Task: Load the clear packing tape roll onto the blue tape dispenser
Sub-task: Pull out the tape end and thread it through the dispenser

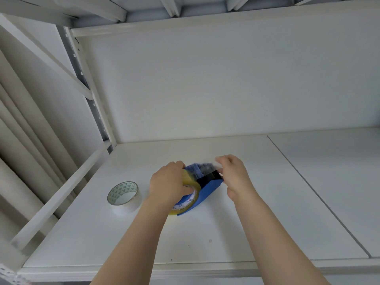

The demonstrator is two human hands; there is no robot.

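Shelf: one white shelf board, with a seam running down its right side, carries everything in view.
Hands: two, both bare, both at work on the dispenser.
Dispenser: one blue tape dispenser rests on the shelf between the hands.
Rolls: two. The clear packing tape roll, yellowish, sits in the dispenser; a spare roll with a green-triangle core lies flat on the shelf well apart to the left.
Strip: one tape strip stretches from the roll across the dispenser's top, blurred.
Left hand: fingers curled tight round the packing tape roll.
Right hand: fingers closed, pinching the strip's far end at the dispenser's black front.
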